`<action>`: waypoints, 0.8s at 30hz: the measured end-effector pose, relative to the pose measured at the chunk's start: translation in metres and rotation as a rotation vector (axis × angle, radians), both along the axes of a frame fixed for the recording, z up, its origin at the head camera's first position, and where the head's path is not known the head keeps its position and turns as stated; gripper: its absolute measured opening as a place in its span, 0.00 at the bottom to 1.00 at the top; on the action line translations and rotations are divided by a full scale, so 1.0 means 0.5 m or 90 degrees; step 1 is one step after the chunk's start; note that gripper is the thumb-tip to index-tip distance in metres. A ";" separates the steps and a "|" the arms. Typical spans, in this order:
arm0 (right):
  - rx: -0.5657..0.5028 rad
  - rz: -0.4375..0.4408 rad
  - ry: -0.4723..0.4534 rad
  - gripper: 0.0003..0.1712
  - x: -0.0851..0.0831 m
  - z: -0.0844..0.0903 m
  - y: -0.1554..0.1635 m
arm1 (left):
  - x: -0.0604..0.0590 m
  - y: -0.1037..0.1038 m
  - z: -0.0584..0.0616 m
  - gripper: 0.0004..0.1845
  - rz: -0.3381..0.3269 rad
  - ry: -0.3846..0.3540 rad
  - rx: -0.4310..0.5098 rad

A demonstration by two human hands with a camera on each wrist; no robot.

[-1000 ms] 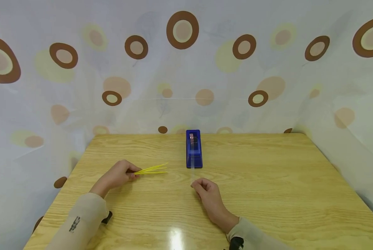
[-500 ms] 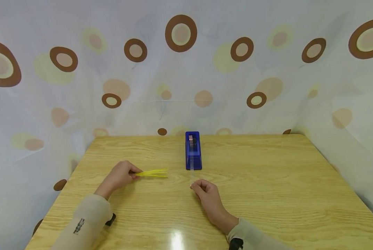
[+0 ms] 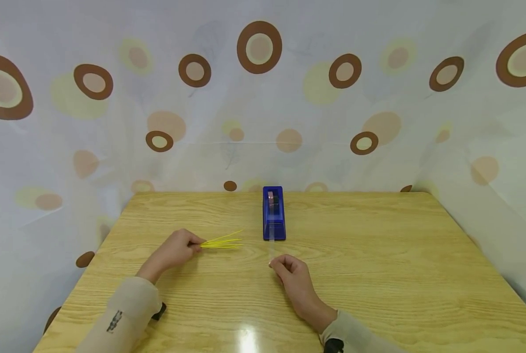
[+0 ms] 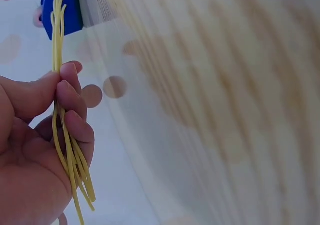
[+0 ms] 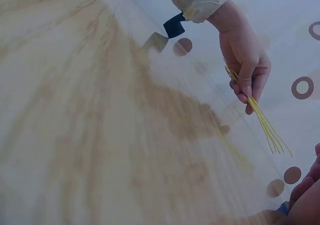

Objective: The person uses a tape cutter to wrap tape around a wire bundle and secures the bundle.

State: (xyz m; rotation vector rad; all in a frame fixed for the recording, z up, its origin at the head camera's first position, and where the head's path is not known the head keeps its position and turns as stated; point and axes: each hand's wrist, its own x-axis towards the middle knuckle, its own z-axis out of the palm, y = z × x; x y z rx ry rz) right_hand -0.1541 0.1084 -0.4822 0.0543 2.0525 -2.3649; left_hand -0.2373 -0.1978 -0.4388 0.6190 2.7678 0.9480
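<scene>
On the left, my left hand (image 3: 176, 249) pinches a bundle of thin yellow strands (image 3: 222, 243) between thumb and fingers. Their free ends fan out toward the right, just above the table. In the left wrist view the lower ends of the strands (image 4: 75, 160) trail past my palm. A blue tape dispenser (image 3: 280, 231) stands near the table's back edge. From it a strip of clear tape (image 3: 271, 249) stretches toward me, its end pinched by the thumb and fingertips of my right hand (image 3: 299, 284). In the right wrist view only part of my right hand (image 5: 307, 197) shows.
The wood-grain table (image 3: 377, 255) reaches back to a pale wall covering (image 3: 289, 108) printed with brown circles. Black straps show at both sleeve cuffs (image 3: 135, 294). A bright light reflection lies at the table's front.
My left hand has shifted a little to the right with the yellow strands, and their tips sit closer to the tape strip. My right hand keeps its pinch on the tape, nearly still.
</scene>
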 end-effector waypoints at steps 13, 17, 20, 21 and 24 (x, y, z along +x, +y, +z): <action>0.016 -0.004 -0.003 0.07 0.006 -0.001 0.000 | 0.001 0.021 -0.001 0.11 -0.018 -0.023 0.025; 0.020 -0.004 -0.005 0.07 0.006 -0.001 0.000 | 0.002 0.031 -0.003 0.10 -0.020 -0.017 0.025; 0.021 -0.004 -0.003 0.07 0.006 -0.001 0.000 | 0.001 0.038 -0.002 0.10 -0.026 -0.002 0.027; 0.020 -0.004 -0.003 0.07 0.005 -0.001 0.000 | 0.001 0.040 -0.002 0.10 -0.026 0.001 0.027; 0.020 -0.002 0.001 0.07 0.004 -0.001 0.000 | -0.001 0.047 0.000 0.10 -0.034 0.007 0.027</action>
